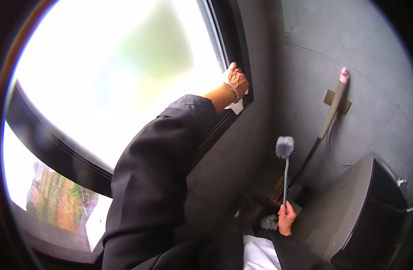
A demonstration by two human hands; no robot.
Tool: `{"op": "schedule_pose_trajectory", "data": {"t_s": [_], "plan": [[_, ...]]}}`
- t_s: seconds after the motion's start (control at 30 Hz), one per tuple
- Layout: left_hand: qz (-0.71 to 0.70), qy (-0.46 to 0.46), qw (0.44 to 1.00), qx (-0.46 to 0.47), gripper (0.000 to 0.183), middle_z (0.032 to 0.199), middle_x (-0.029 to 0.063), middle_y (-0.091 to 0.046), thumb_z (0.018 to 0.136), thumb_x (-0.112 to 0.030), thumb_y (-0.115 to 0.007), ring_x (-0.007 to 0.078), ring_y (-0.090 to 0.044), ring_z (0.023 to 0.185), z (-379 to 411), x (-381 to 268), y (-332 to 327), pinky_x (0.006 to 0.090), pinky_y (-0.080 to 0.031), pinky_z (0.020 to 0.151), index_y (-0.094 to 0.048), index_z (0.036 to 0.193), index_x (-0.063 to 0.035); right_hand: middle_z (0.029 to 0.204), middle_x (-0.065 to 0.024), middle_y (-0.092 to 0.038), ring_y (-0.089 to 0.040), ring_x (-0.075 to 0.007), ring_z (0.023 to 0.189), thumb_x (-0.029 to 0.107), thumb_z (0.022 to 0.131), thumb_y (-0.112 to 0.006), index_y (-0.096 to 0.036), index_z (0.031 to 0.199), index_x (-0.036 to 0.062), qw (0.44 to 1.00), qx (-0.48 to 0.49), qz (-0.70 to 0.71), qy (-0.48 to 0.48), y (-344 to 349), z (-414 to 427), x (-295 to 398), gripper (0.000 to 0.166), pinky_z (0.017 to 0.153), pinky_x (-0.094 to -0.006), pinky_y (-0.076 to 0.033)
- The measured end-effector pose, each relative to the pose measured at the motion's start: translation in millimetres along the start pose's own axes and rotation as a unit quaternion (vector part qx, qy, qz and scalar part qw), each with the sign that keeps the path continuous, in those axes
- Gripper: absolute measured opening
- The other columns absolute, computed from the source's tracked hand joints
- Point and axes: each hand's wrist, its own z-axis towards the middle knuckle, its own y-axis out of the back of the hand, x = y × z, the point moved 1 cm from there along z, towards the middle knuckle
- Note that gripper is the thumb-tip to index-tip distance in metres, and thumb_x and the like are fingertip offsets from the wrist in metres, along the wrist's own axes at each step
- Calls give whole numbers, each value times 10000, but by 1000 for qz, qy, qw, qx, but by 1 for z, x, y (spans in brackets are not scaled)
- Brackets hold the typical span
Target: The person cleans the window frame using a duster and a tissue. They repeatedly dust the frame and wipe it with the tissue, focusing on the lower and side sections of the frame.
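At the lower corner of a dark window frame (238, 37), my left hand (237, 81) presses a white cloth or tissue (235, 107) against the frame. The fingers are bent over it, so part of the cloth is hidden. A bracelet (234, 91) circles that wrist. Lower down, in front of my body, my right hand (286, 219) grips the thin grey handle of a round-headed bristle brush (284, 147). The brush is held nearly upright, with its grey bristles at the top, away from the window.
A pole with a beige sleeve and pink tip (333, 106) leans near the grey wall (371, 84), before a brown plate (344, 107). A black-sided cabinet (371, 209) with a white cable stands at right. A mesh-screened pane (58, 199) is at lower left.
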Motion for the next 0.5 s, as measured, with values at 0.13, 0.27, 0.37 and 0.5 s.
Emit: {"op": "schedule_pose_trajectory", "data": {"t_s": [0.13,0.27,0.37,0.5], "plan": [[19,4,998,67,79,785,41,-631,641,-169,-636,183,-573,901,19,-12,17,358,-322,835,-703,679,-149,632,20,-522,-464,-45,552,121,900,-580,-577,1180,-37,999,-25,-7,44,0,4,-3,321,509,-208,-388],[26,21,999,29,113,794,48,-655,652,-123,-636,184,-597,934,-4,9,-5,388,-328,861,-704,739,-148,623,29,-498,-446,-45,543,156,907,-579,-584,1179,-25,998,11,-20,52,-1,-4,-8,327,507,-213,-381],[57,31,998,29,96,774,54,-653,648,-110,-637,205,-601,941,10,1,18,409,-323,909,-700,713,-141,643,24,-503,-455,-43,569,134,927,-543,-553,1215,-32,996,-9,-64,56,4,2,-12,333,511,-210,-380],[30,32,993,110,95,798,60,-677,702,-159,-661,212,-625,859,-5,0,48,365,-327,884,-716,779,-143,650,31,-500,-453,-38,582,116,926,-546,-544,1227,-32,999,0,-40,26,3,3,-10,336,510,-202,-376]]}}
